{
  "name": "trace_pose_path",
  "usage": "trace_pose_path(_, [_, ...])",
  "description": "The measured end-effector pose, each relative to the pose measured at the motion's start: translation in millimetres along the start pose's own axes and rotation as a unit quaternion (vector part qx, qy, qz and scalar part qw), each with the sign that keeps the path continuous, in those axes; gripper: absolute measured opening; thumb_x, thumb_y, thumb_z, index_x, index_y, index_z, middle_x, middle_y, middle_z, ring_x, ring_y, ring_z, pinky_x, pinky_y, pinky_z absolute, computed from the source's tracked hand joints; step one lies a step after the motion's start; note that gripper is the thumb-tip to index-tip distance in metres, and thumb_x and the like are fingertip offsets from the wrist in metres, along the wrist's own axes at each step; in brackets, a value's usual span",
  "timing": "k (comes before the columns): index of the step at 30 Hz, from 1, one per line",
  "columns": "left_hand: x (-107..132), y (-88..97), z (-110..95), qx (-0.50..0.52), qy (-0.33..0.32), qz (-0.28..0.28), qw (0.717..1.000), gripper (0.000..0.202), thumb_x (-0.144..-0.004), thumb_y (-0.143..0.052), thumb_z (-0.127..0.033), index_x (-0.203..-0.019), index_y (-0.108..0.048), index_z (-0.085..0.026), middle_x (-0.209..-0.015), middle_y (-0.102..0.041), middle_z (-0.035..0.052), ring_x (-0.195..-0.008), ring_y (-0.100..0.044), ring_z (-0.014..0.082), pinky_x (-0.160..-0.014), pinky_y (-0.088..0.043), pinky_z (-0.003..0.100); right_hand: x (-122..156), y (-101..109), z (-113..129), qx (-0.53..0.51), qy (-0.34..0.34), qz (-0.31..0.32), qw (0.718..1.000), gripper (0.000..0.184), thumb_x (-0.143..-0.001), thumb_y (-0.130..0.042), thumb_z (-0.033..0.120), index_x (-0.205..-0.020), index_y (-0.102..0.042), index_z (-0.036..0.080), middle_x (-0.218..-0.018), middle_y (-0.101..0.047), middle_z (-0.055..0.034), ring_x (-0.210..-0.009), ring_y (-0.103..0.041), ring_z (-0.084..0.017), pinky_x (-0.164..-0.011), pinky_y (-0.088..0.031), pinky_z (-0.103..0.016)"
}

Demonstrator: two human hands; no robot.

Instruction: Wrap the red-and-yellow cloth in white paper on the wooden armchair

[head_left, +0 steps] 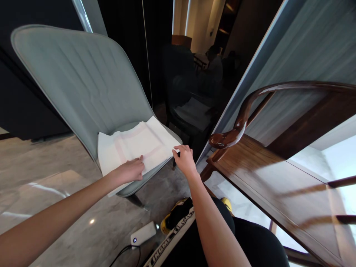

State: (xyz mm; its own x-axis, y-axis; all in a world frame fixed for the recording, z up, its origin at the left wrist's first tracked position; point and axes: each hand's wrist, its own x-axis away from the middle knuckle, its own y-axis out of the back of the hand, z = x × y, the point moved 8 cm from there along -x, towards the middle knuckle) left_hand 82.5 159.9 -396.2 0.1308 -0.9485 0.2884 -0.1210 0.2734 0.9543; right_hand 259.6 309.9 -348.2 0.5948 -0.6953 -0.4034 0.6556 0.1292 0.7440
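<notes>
A white cloth (133, 146) with faint pink stripes lies folded flat on the seat of a grey-green upholstered chair (80, 81). My left hand (130, 170) rests on the cloth's near edge, fingers together and pressed flat on it. My right hand (184, 158) is at the cloth's right corner, by the seat's front edge, with the fingers curled in a pinch on that corner.
A dark wooden chair (250, 155) with a curved glossy armrest stands at the right. A white power bank (143, 233) with a cable lies on the marble floor (41, 178) near my yellow-and-black shoe (174, 218). Behind the chairs is a dark glass wall (189, 81).
</notes>
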Motion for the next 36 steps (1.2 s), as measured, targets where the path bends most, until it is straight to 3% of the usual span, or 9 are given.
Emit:
trace_pose_path(6, [-2.2, -0.7, -10.7, -0.066, 0.006, 0.000, 0.998, 0.038, -0.076, -0.055, -0.005, -0.106, -0.078, -0.004, -0.164, -0.035, 0.0348, -0.144, -0.050, 0.0488, -0.100, -0.053, 0.064, 2.1, 0.2, -4.8, 0.004, -0.009, 0.020, 1.000, 0.021, -0.103, -0.057, 0.025, -0.114, -0.074, 0.017, -0.118, -0.075, -0.0113, -0.115, -0.061, -0.028, -0.100, -0.044, -0.043])
trace_pose_path(11, [0.0, -4.5, 0.7, -0.055, -0.025, 0.005, 0.998, 0.037, -0.087, -0.057, -0.020, -0.118, -0.075, -0.010, -0.161, -0.048, 0.0255, -0.144, -0.055, 0.0367, -0.114, -0.049, 0.046, 6.4, -6.1, -2.3, 0.006, 0.010, 0.057, 0.998, 0.026, -0.104, -0.056, 0.025, -0.121, -0.073, 0.015, -0.123, -0.074, -0.0133, -0.122, -0.060, -0.028, -0.106, -0.047, -0.044])
trace_pose_path(14, [7.5, -13.5, 17.1, -0.054, -0.002, -0.013, 0.998, 0.065, -0.092, -0.061, -0.041, -0.145, -0.057, -0.004, -0.166, -0.037, 0.0289, -0.155, -0.039, 0.0387, -0.125, -0.037, 0.048, 13.2, -25.7, 7.8, -0.001, 0.061, 0.112, 0.992, 0.035, -0.099, -0.063, 0.021, -0.133, -0.070, 0.014, -0.137, -0.071, -0.0128, -0.134, -0.058, -0.025, -0.114, -0.046, -0.039])
trace_pose_path(17, [13.9, -24.8, 23.4, -0.048, 0.026, -0.052, 0.997, 0.082, -0.093, -0.061, -0.047, -0.156, -0.041, 0.002, -0.166, -0.036, 0.0316, -0.159, -0.031, 0.0388, -0.129, -0.030, 0.049, 22.0, -56.4, 25.6, -0.003, 0.132, 0.184, 0.974, 0.055, -0.087, -0.078, 0.016, -0.141, -0.065, 0.014, -0.153, -0.062, -0.0115, -0.146, -0.052, -0.025, -0.122, -0.041, -0.035])
trace_pose_path(20, [15.3, -33.4, 17.0, -0.044, 0.046, -0.069, 0.996, 0.078, -0.095, -0.060, -0.043, -0.155, -0.041, 0.004, -0.163, -0.040, 0.0325, -0.158, -0.032, 0.0390, -0.129, -0.028, 0.048, 28.3, -84.0, 47.3, 0.001, 0.198, 0.233, 0.952, 0.070, -0.080, -0.084, 0.011, -0.146, -0.061, 0.013, -0.161, -0.053, -0.0119, -0.156, -0.039, -0.025, -0.132, -0.026, -0.038])
trace_pose_path(23, [13.3, -30.9, 9.3, -0.038, 0.061, -0.073, 0.995, 0.075, -0.097, -0.060, -0.044, -0.152, -0.045, 0.005, -0.161, -0.042, 0.0342, -0.157, -0.036, 0.0409, -0.128, -0.029, 0.049, 28.6, -102.4, 64.8, 0.009, 0.240, 0.257, 0.936, 0.066, -0.081, -0.084, 0.008, -0.143, -0.063, 0.010, -0.158, -0.055, -0.0148, -0.157, -0.037, -0.025, -0.135, -0.016, -0.041])
trace_pose_path(26, [11.0, -20.1, 7.7, -0.027, 0.065, -0.070, 0.995, 0.067, -0.095, -0.065, -0.043, -0.145, -0.055, 0.000, -0.157, -0.049, 0.0323, -0.152, -0.043, 0.0406, -0.122, -0.037, 0.047, 22.7, -113.0, 71.7, 0.020, 0.248, 0.273, 0.929, 0.049, -0.085, -0.080, 0.008, -0.133, -0.070, 0.011, -0.149, -0.064, -0.0153, -0.148, -0.051, -0.026, -0.131, -0.028, -0.040])
trace_pose_path(30, [8.7, -6.7, 10.8, -0.005, 0.060, -0.052, 0.997, 0.049, -0.092, -0.070, -0.045, -0.126, -0.070, -0.010, -0.139, -0.065, 0.0249, -0.131, -0.064, 0.0369, -0.106, -0.049, 0.041, 11.3, -117.5, 70.1, 0.035, 0.225, 0.279, 0.933, 0.032, -0.088, -0.078, 0.011, -0.119, -0.077, 0.018, -0.136, -0.073, -0.0128, -0.135, -0.064, -0.026, -0.112, -0.051, -0.036])
trace_pose_path(36, [7.4, 0.0, 13.4, 0.028, 0.073, -0.040, 0.996, 0.043, -0.089, -0.072, -0.044, -0.120, -0.074, -0.015, -0.127, -0.071, 0.0187, -0.114, -0.070, 0.0340, -0.096, -0.050, 0.037, -0.9, -117.5, 64.8, 0.051, 0.178, 0.288, 0.940, 0.029, -0.084, -0.084, 0.016, -0.112, -0.081, 0.023, -0.112, -0.082, -0.0095, -0.110, -0.075, -0.024, -0.093, -0.055, -0.031])
